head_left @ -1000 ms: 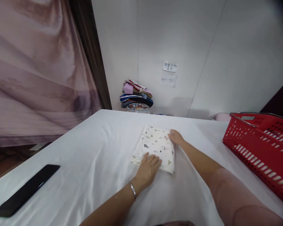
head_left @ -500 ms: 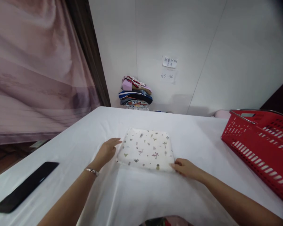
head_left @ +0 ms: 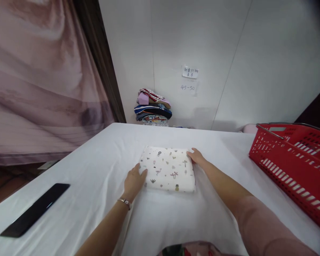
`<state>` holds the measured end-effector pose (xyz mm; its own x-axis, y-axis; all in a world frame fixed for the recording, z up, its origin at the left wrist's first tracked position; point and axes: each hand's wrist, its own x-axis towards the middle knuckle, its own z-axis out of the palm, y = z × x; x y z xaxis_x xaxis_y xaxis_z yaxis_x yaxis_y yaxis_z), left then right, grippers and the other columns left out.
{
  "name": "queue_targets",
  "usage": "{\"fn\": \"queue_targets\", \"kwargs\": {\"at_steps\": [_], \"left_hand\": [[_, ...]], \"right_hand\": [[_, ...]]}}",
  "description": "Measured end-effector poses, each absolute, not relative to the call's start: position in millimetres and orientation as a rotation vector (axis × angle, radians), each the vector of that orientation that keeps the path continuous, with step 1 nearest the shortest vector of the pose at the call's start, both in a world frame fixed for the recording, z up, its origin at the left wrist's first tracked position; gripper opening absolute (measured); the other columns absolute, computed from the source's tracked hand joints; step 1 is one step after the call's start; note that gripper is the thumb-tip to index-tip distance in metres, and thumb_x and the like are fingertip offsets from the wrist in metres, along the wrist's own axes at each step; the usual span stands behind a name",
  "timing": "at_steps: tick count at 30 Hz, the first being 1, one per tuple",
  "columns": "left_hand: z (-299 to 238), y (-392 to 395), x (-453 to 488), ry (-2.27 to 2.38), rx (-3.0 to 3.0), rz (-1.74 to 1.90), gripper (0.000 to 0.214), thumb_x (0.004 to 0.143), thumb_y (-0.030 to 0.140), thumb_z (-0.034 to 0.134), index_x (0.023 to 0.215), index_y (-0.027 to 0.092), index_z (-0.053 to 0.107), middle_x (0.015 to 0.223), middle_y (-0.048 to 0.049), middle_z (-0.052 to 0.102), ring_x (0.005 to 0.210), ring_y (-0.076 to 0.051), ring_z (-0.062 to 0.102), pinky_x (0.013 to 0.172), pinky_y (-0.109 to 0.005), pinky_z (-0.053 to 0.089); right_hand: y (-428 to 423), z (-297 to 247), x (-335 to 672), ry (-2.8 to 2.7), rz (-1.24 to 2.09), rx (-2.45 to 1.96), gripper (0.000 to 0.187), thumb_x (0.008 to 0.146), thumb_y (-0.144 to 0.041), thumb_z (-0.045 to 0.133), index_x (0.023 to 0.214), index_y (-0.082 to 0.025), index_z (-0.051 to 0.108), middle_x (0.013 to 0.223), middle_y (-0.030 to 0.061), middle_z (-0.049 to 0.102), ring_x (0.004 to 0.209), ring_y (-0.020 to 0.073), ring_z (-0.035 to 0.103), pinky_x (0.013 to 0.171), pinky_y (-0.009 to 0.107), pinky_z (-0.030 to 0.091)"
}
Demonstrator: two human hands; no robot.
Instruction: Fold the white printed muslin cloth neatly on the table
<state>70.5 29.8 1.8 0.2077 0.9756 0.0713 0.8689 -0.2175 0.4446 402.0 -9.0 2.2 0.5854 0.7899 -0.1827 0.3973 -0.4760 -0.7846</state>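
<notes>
Steady the folded palm-print cloth [head_left: 166, 171] evenly between left hand [head_left: 134, 182], loosely spread at its left edge, and right hand [head_left: 197, 158], touching its far right corner, impossible to tell if pinching.

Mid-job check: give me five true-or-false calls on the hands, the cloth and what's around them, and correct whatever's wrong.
1. The left hand is at the left edge of the folded cloth. True.
2. The right hand is inside the basket. False: the right hand is at the cloth's far right corner.
3. The red basket stands to the right of the cloth. True.
4. The bracelet is on the right wrist. False: the bracelet is on the left wrist.
5. The dark flat object lies on top of the cloth. False: the dark flat object lies apart from it, to the left.
</notes>
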Motion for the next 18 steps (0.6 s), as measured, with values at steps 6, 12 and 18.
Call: {"fn": "queue_targets", "kwargs": {"at_steps": [6,12,18], "left_hand": [[-3.0,62.4,60.9,1.653,2.255,0.557,0.051,0.085,0.039,0.042,0.129,0.014,0.044,0.123,-0.0123,0.057,0.112,-0.025,0.053,0.090,-0.036,0.043],[18.0,131.2,68.2,1.689,2.188,0.375,0.055,0.077,0.038,0.055,0.128,0.020,0.045,0.119,-0.0079,0.059,0.107,-0.023,0.056,0.087,-0.032,0.045],[16.7,90.4,94.4,1.508,2.561,0.799,0.040,0.082,0.026,0.047,0.121,0.017,0.052,0.128,-0.0114,0.052,0.121,-0.026,0.044,0.102,-0.045,0.031]], "right_hand": [[-7.2,2.6,401.4,-0.898,0.833,-2.064,0.074,0.070,-0.031,0.064,0.135,-0.012,0.033,0.112,0.0158,0.061,0.090,0.0229,0.063,0.069,0.031,0.051],[-76.6,-13.0,376.4,-0.870,1.120,-1.865,0.077,0.072,-0.038,0.064,0.137,-0.020,0.026,0.062,-0.0021,0.061,0.046,0.0117,0.055,0.043,0.022,0.043],[-91.6,-9.6,377.7,-1.006,0.930,-1.935,0.071,0.078,-0.051,0.056,0.137,-0.021,0.031,0.063,-0.0024,0.059,0.044,0.0110,0.052,0.041,0.022,0.039]]}}
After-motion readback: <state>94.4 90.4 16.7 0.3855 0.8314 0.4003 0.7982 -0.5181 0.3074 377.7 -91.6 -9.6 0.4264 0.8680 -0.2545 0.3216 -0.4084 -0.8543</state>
